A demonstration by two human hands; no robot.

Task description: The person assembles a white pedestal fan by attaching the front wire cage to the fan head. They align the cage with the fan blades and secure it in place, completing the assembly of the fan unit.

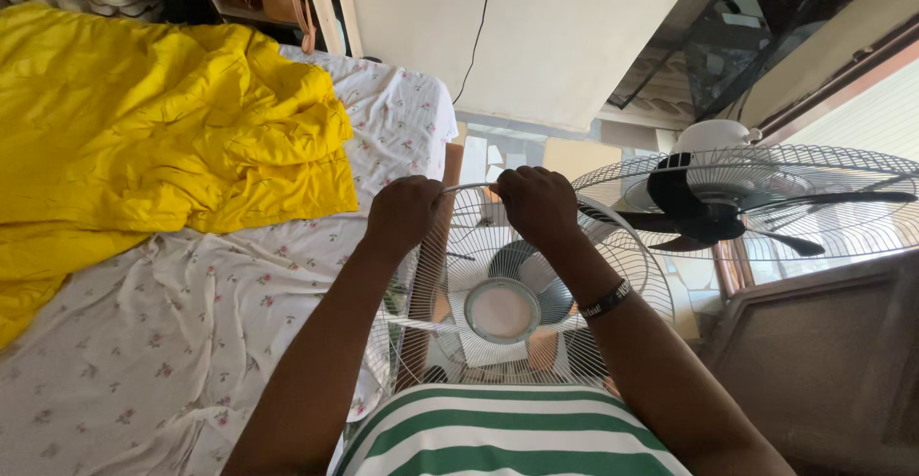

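Gripping a round white wire fan guard (498, 294), left hand (404, 210), right hand (538, 203).

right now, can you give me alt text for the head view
Both hands, left hand and right hand, grip the top rim of a detached wire fan guard held upright. To the right stands a fan with dark blades; to the left, a bed with a yellow blanket.

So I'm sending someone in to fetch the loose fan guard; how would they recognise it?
Start at the bed with the flowered white sheet and yellow quilt. Beside its edge, the left hand and right hand grip the rim of a round white wire fan guard. Unlike the fan with black blades to the right, it has no blades, only a pale round centre cap.
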